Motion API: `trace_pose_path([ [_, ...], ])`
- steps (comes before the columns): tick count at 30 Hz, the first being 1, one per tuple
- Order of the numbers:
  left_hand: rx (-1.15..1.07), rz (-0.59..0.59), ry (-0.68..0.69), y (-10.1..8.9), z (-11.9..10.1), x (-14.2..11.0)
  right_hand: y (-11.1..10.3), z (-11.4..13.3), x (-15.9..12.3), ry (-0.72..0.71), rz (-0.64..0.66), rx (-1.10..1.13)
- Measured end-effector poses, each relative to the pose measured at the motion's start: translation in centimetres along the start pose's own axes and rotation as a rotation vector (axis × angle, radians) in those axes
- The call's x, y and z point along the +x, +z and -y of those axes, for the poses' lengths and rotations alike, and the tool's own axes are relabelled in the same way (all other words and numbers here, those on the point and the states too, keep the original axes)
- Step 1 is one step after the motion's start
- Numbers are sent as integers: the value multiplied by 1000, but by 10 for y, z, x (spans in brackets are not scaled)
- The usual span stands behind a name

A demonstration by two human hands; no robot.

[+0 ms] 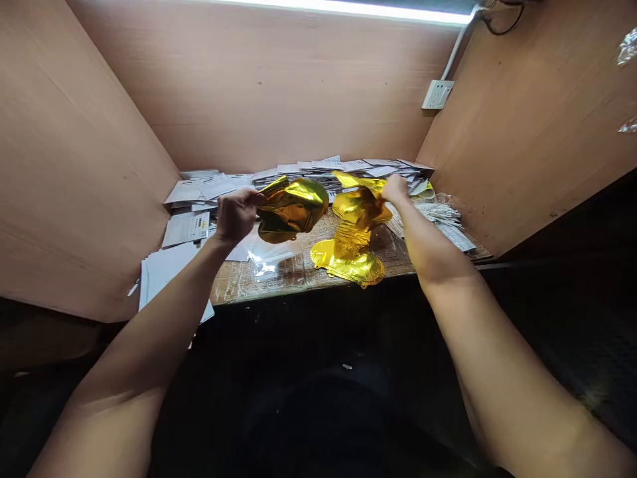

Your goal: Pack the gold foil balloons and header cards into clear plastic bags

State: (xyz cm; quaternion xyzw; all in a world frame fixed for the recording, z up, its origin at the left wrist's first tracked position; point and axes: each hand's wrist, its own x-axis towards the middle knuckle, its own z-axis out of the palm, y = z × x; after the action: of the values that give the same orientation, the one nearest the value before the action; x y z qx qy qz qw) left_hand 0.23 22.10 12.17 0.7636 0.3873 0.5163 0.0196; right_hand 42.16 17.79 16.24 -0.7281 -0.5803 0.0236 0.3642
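My left hand (pixel 236 214) is closed in a pinch on the edge of a crumpled gold foil piece (pixel 291 207), held a little above the wooden bench (pixel 259 279). My right hand (pixel 395 188) is closed on the top of a second gold foil piece (pixel 354 234). That piece hangs down from the hand, and its lower end rests on the bench near the front edge. The two foil pieces are close together but look separate.
Stacks of white printed cards (pixel 199 189) line the back and left of the bench, with a clear plastic sleeve (pixel 271 255) in the middle and a bundle of white sticks (pixel 440 214) at the right. Wooden panels wall three sides; a wall socket (pixel 438 94) sits at upper right.
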Motion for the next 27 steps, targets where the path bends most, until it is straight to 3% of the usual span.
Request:
trace_pose_path([
  [3, 5, 21, 87, -3, 0, -2, -32, -8, 18, 96, -118, -118],
  [4, 2, 20, 121, -1, -2, -4, -32, 0, 18, 50, -111, -145],
  [6, 9, 23, 202, 4, -9, -7, -17, 28, 6, -175, -8, -174],
  [9, 55, 54, 333, 8, -25, -15, 23, 78, -37, -648, 208, -176],
  [12, 74, 93, 467, 0, -41, -36, 48, 110, -93, -872, 205, -214],
  [14, 73, 149, 525, -10, -48, -62, 51, 110, -128, -947, 184, -247],
  [17, 62, 304, 499, -18, -54, -120, 55, 85, -177, -1036, 211, -279],
  [22, -74, 514, 287, 2, -55, -218, 89, 25, -247, -987, 399, -118],
  [24, -93, 538, 214, 12, -55, -236, 102, 16, -264, -885, 477, -72],
  [27, -54, 537, 61, 23, -52, -230, 111, 24, -265, -614, 544, -145],
])
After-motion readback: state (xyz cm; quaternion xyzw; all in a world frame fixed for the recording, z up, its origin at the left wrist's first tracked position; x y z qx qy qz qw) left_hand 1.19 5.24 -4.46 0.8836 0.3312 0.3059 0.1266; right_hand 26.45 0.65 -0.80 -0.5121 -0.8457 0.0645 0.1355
